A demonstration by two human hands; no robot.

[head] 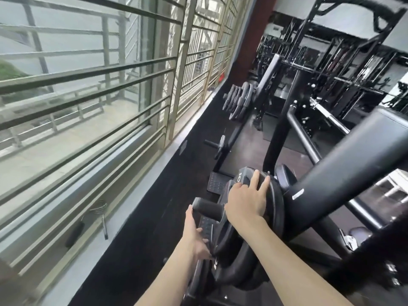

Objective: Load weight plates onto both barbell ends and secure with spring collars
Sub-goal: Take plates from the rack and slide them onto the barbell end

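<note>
Black weight plate (pixel 247 235) between both hands.

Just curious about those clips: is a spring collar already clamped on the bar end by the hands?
No: the sleeve end is bare, and a spring collar lies on the window ledge.

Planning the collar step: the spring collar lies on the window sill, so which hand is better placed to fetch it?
Probably left: the left hand is on the sill side, nearer the spring collar; the right hand steadies the plate.
</note>
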